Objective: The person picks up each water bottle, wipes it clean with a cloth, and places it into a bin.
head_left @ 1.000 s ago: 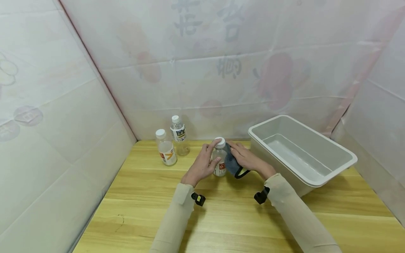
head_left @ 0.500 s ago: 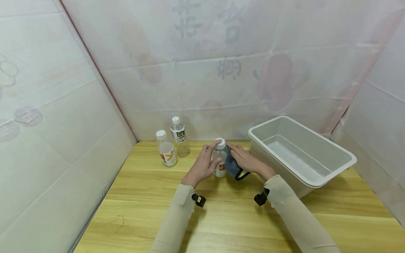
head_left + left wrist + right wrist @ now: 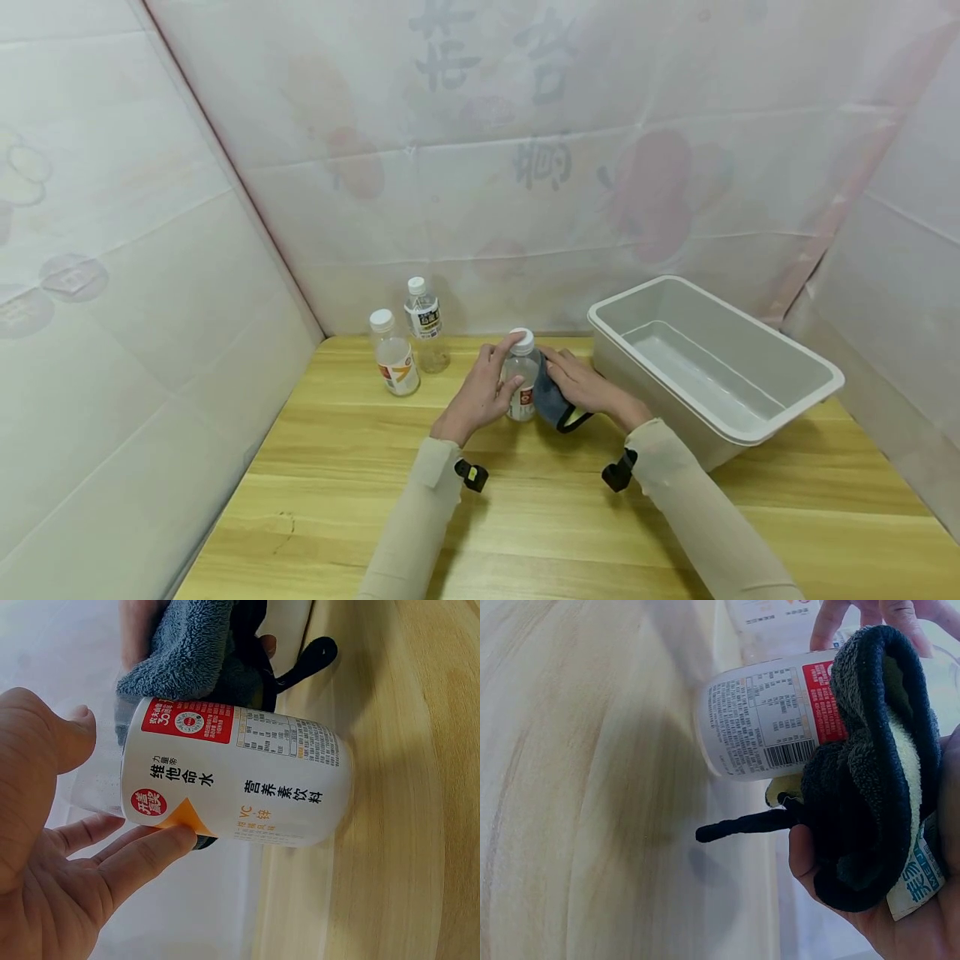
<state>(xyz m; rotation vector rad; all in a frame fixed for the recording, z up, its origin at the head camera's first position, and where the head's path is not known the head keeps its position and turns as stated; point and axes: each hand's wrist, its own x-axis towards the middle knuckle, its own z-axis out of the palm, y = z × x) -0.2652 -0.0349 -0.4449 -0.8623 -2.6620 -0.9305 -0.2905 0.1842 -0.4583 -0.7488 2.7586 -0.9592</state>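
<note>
A clear plastic bottle [image 3: 522, 403] with a white cap and a printed label stands upright on the table. My left hand [image 3: 480, 392] grips it from the left, the index finger reaching up to the cap. In the left wrist view, fingers [image 3: 142, 859] touch the label's orange patch. On the bottle's other side, my right hand [image 3: 583, 383] holds a folded grey-blue towel [image 3: 551, 402] with black edging against it. The right wrist view shows the towel's yellowish inner side [image 3: 906, 769], its black hanging loop [image 3: 742, 824] and a white tag [image 3: 917, 883] by the palm.
Two capped clear bottles stand to the left: a shorter one [image 3: 397, 367] with a white label and a taller one [image 3: 426, 320] behind it. A deep light-grey plastic bin [image 3: 645, 392] sits at the right. Printed cloth walls [image 3: 480, 200] enclose the table's back and sides.
My right hand and the towel have slid slightly down along the bottle's side. My left hand keeps its grip, and the bottle stays in place.
</note>
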